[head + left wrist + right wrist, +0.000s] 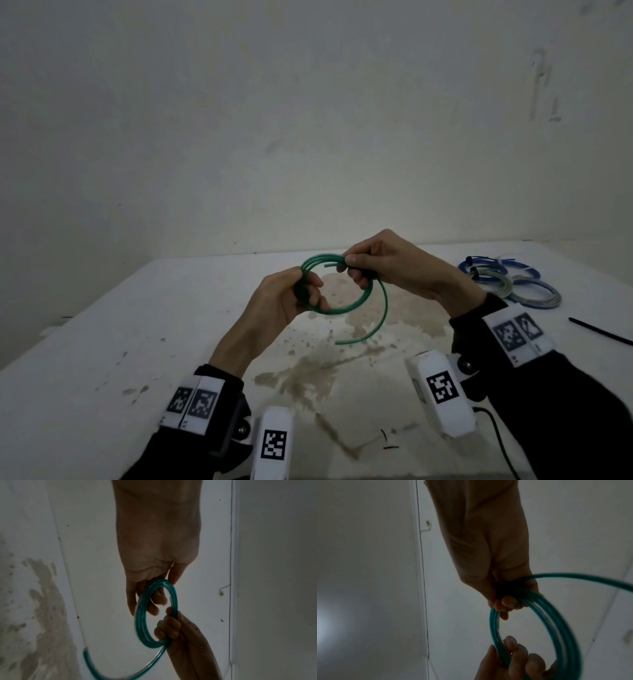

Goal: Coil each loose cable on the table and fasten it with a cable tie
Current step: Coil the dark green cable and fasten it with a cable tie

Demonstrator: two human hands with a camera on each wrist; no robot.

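Stained white table [171, 342], bare pale wall [308, 120], dim light

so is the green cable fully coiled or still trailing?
Partly coiled: the green cable forms several loops held by the left hand and right hand, but one tail hangs free.
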